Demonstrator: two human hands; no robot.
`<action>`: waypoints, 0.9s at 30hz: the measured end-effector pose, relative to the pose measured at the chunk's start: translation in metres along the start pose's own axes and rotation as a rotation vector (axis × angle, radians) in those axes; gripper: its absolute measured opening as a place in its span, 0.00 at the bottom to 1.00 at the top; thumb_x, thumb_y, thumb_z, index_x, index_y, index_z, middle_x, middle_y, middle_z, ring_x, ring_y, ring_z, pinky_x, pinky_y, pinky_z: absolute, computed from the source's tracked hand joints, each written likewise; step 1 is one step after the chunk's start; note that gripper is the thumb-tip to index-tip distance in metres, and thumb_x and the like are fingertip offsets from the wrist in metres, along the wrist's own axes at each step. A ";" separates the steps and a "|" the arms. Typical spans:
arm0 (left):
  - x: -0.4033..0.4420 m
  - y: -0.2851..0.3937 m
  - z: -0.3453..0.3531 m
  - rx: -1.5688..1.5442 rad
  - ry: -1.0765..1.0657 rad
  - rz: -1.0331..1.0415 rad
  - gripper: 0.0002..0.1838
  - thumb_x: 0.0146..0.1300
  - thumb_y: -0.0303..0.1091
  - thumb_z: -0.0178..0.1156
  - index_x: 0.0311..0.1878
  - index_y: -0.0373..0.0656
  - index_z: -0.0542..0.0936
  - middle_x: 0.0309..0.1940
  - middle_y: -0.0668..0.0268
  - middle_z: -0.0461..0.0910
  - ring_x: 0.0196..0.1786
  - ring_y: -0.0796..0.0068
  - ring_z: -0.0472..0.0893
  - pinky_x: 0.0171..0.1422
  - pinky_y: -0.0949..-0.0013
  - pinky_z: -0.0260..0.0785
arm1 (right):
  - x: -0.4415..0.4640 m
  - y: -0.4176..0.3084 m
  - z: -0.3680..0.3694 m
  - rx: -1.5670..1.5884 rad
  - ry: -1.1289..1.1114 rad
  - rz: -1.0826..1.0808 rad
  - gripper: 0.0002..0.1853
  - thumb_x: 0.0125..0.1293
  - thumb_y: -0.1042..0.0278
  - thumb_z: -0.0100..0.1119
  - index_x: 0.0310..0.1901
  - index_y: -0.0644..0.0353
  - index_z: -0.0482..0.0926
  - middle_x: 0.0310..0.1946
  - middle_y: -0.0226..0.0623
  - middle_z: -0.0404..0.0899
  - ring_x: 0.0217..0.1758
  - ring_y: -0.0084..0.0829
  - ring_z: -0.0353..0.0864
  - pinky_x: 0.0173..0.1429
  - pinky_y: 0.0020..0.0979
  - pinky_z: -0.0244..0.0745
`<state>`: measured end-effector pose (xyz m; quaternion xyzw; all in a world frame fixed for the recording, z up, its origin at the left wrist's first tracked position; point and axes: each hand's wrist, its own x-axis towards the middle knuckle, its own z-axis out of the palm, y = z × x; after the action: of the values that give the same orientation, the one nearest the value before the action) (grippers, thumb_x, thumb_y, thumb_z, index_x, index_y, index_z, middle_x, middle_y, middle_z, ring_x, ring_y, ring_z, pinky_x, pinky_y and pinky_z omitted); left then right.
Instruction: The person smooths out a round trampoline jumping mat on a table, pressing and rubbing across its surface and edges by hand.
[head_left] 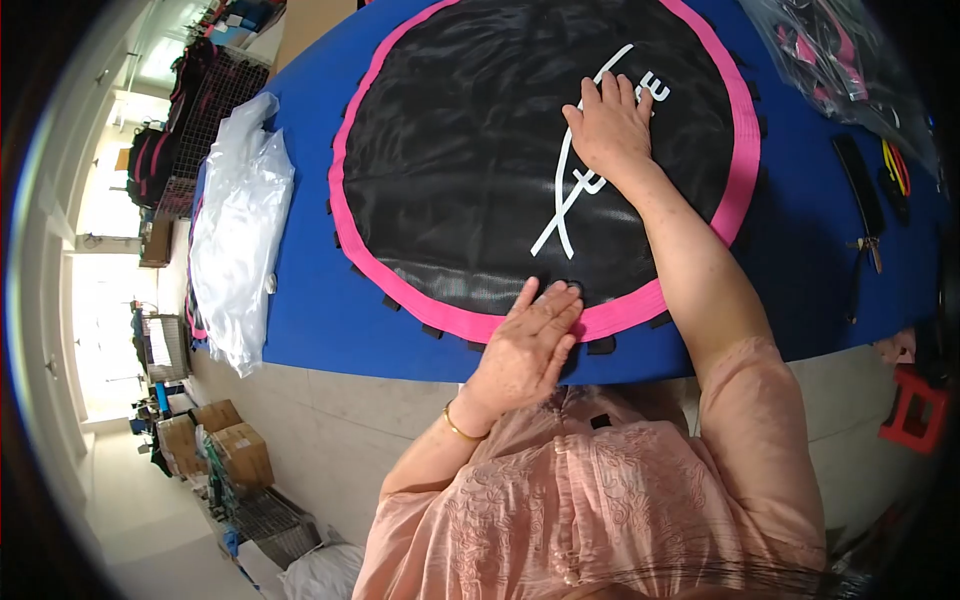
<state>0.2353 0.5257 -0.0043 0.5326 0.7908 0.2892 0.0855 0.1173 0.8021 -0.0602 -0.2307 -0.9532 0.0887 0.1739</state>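
A round black mat (pixel 450 150) with a wide pink border (pixel 358 245) lies flat on the blue table. Short black tabs stick out around its edge. White line-and-letter printing (pixel 563 190) runs across the right half of its face. My right hand (pixel 612 125) rests flat over part of that printing, fingers extended, hiding some letters. At the near edge, my left hand (pixel 530 340) lies on the pink border, its fingers stretched out onto the black fabric. Neither hand grasps anything.
On the blue table (pixel 310 300), a clear plastic bag (pixel 240 230) lies left and another bag with pink items (pixel 840 60) at the far right. A black strip (pixel 855 175) and keys (pixel 868 245) lie right. A red stool (pixel 915 408) and cardboard boxes (pixel 240 450) stand on the floor.
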 end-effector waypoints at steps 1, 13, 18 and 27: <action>0.004 0.003 0.004 0.012 0.014 0.003 0.20 0.75 0.31 0.57 0.64 0.30 0.81 0.67 0.49 0.80 0.75 0.51 0.75 0.86 0.44 0.55 | 0.000 0.000 -0.001 0.000 -0.006 0.002 0.32 0.81 0.47 0.50 0.76 0.61 0.69 0.77 0.52 0.65 0.83 0.50 0.57 0.84 0.61 0.45; -0.041 -0.066 -0.034 0.431 0.244 -0.302 0.19 0.76 0.30 0.55 0.65 0.31 0.81 0.67 0.47 0.81 0.73 0.47 0.76 0.86 0.42 0.52 | -0.002 0.000 -0.001 0.015 -0.005 0.010 0.32 0.81 0.47 0.50 0.76 0.61 0.70 0.77 0.52 0.65 0.83 0.50 0.57 0.84 0.62 0.44; -0.052 -0.111 -0.059 0.544 0.307 -0.459 0.20 0.80 0.33 0.51 0.64 0.30 0.81 0.66 0.45 0.81 0.72 0.47 0.77 0.87 0.46 0.52 | 0.000 0.001 -0.004 0.019 -0.037 0.006 0.32 0.81 0.47 0.50 0.76 0.61 0.69 0.78 0.51 0.65 0.84 0.49 0.56 0.85 0.62 0.43; -0.029 -0.107 -0.049 0.450 0.252 -0.407 0.22 0.80 0.34 0.52 0.67 0.29 0.79 0.69 0.44 0.78 0.76 0.46 0.73 0.87 0.47 0.53 | 0.001 -0.003 -0.014 0.029 -0.091 0.038 0.31 0.81 0.49 0.49 0.76 0.61 0.69 0.79 0.51 0.63 0.85 0.49 0.54 0.85 0.62 0.42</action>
<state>0.1411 0.4539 -0.0282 0.3293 0.9294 0.1480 -0.0770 0.1203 0.8011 -0.0466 -0.2420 -0.9542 0.1163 0.1320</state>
